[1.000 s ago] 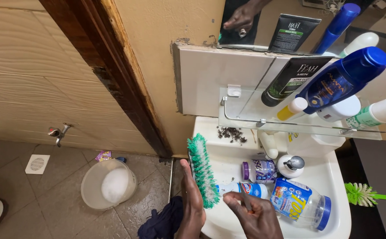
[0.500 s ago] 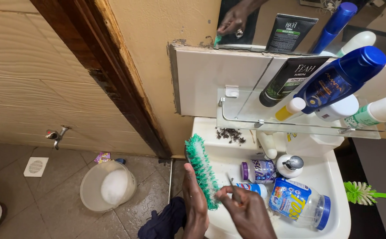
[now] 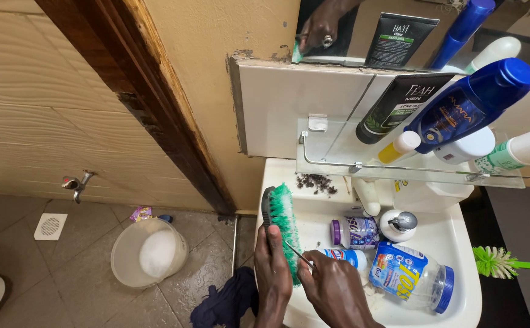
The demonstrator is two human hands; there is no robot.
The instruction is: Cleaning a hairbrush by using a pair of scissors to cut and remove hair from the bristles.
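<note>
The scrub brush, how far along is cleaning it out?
Done: dark debris lies on the sink rim. In hand: the left hand holds the green scrub brush on edge while the right hand pokes a thin metal tool into its bristles. Left: whether the bristles are clean, I cannot tell.

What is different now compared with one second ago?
The right hand moved left, bringing its thin tool into the bristles of the brush. The left hand tilted the brush further upright. Bottles in the sink and the bucket stayed put.
</note>
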